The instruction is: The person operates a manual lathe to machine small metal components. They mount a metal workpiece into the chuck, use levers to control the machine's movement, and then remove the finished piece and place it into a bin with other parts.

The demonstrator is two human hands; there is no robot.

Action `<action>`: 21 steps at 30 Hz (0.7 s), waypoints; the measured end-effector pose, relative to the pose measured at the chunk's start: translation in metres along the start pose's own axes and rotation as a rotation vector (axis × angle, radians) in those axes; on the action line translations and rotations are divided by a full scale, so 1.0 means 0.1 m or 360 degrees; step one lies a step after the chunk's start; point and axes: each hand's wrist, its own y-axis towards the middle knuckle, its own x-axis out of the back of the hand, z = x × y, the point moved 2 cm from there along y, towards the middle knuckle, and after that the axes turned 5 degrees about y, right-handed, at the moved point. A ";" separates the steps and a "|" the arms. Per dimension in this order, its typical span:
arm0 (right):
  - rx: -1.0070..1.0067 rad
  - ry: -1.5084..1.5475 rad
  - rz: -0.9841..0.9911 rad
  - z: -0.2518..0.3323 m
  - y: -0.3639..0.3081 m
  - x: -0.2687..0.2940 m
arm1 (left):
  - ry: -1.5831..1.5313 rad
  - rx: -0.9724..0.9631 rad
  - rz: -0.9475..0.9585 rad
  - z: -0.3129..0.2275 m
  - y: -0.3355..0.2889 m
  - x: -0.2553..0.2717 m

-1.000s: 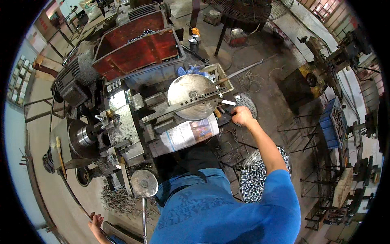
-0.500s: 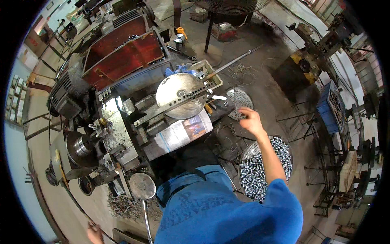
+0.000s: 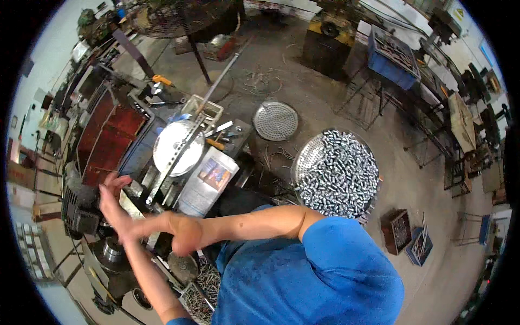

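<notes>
My left hand (image 3: 112,189) is raised over the machine on the left, its fingers apart and nothing visible in them. Across my body reaches my right arm, and my right hand (image 3: 184,234) is blurred by motion close to my left wrist. Its fingers point toward that forearm; whether they touch it or hold anything cannot be made out. Beneath my arms lies the machine with its round chuck (image 3: 112,252). Near my hands are a pale round metal disc (image 3: 165,149), a bar with holes (image 3: 172,162) across it and a folded newspaper (image 3: 203,187).
At the right, a round perforated tray (image 3: 300,162) carries many small shiny metal cylinders (image 3: 344,179). Farther off, a second perforated disc (image 3: 276,120) lies low. A red bin (image 3: 111,135), a stand fan (image 3: 197,59), a blue crate (image 3: 392,57) and floor boxes (image 3: 397,232) stand around.
My right hand has swung from near the trays across to the left. My left hand has risen from the lower left to over the machine. The view has turned rightward.
</notes>
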 end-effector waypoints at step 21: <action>-0.2441 -0.2814 -0.0565 1.14 -4.23 1.58 | -0.0327 0.0062 0.0011 -0.33 -0.76 1.12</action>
